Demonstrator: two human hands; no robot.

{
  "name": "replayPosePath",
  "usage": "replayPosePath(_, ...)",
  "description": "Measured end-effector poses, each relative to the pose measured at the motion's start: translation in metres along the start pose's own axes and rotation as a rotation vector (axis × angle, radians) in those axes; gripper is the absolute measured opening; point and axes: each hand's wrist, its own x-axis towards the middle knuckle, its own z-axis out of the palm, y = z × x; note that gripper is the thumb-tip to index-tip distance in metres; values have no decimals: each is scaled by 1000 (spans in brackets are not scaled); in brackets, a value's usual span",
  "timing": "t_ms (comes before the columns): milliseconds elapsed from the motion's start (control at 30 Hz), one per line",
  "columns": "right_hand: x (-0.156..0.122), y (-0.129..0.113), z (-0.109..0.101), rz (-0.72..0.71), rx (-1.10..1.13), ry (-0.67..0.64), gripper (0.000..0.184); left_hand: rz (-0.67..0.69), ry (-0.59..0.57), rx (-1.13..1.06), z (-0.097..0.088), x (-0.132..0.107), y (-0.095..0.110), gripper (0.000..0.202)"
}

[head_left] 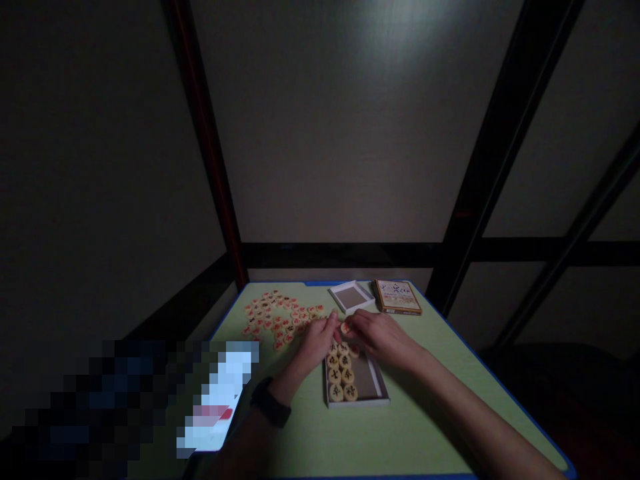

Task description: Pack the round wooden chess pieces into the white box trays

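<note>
My right hand (379,333) pinches a round xiangqi piece (345,328) with a red character, held up over the far end of a shallow open box (357,403). My left hand (321,337) is right beside that piece, its fingers closed together. Whether it holds anything is hidden. Inside the box, xiangqi pieces with black characters (349,376) lie in two columns along the left side. One reddish-marked piece (355,350) sits at the far end, partly under my right hand. Brown box floor shows on the right.
Many loose xiangqi pieces (279,324) spread over the green table (430,427) at the left. At the back are an empty shallow white tray (352,298) and a printed box (397,297). A lit screen, partly pixelated (220,393), is near the left edge.
</note>
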Motion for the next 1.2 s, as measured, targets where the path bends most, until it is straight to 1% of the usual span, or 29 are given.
replayPosePath(100,0,9,-1,27,60,-86,16,55,97,137,-4,2,0,49)
replayPosePath(167,0,12,0,47,96,-167,15,55,150,203,-5,3,-1,43)
replayPosePath(267,1,10,3,76,124,-242,17,57,167,256,-6,3,-4,40)
replayPosePath(367,2,7,6,84,140,-253,17,99,138,360,-6,1,-4,38)
replayPosePath(500,2,6,9,88,162,-269,18,169,76,578,-6,-4,1,36)
replayPosePath(600,1,7,11,69,188,-266,18,171,29,673,-6,-7,6,35)
replayPosePath(800,1,7,14,63,241,-237,16,174,-7,722,-5,-9,7,34)
replayPosePath(1033,1,8,12,61,232,-228,10,170,4,743,-5,-8,6,34)
replayPosePath(1200,0,9,6,64,229,-196,11,193,37,796,-6,-12,9,35)
